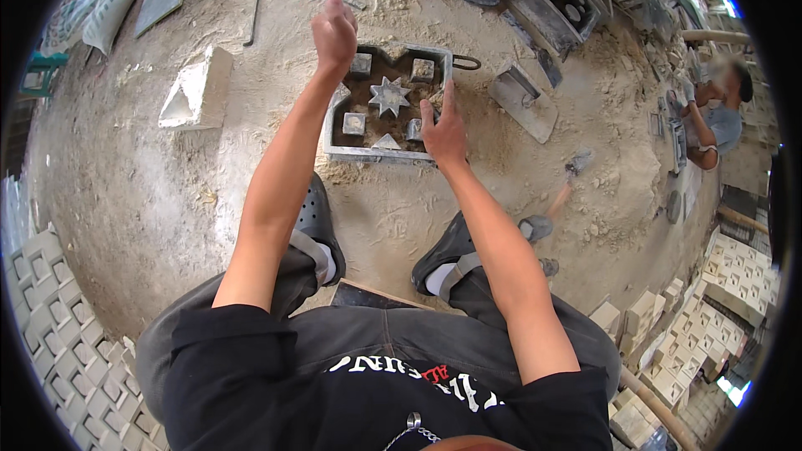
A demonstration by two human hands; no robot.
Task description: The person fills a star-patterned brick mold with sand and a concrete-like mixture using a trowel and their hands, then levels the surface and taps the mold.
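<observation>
A rectangular grey metal mould [380, 153] lies on the dusty ground before my feet. Inside it are a star-shaped block [389, 97], several square blocks [354, 124] toward the corners, and triangular pieces at the edges; brown, sandy material shows between them. My left hand [336, 35] is closed in a fist by the mould's far left corner, and nothing sticks out of it. On the mould's right side rests my right hand [444, 129], its index finger stretched along the rim and its thumb apart over the inside. Its other fingers are mostly hidden.
A wire loop handle [468, 63] juts from the mould's far right. Right of it lie a flat metal scoop [524, 104] and a trowel [576, 163]. A pale block [196, 90] sits left. Stacked blocks [63, 317] line both sides; another person [716, 113] crouches far right.
</observation>
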